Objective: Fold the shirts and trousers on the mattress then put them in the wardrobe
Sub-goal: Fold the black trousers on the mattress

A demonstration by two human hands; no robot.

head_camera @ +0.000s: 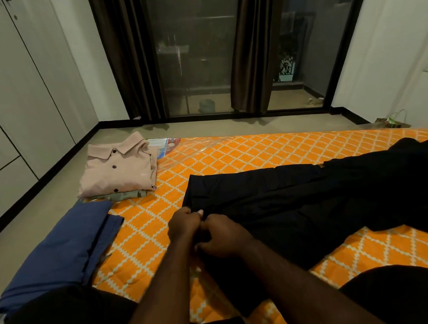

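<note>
Black trousers point(302, 195) lie spread across the orange patterned mattress point(233, 154), legs running to the right. My left hand point(185, 223) and my right hand point(225, 235) are side by side at the near left end of the trousers, both with fingers curled and pinching the black cloth. A folded pink button shirt point(119, 168) sits at the mattress's far left corner on top of another folded patterned garment point(124, 195). A folded blue garment point(59, 252) lies at the near left edge.
White wardrobe doors point(4, 90) line the left wall. Dark curtains point(249, 48) and glass doors fill the far wall, with bare floor point(54, 198) between the mattress and the wardrobe. My knees in black are at the bottom corners.
</note>
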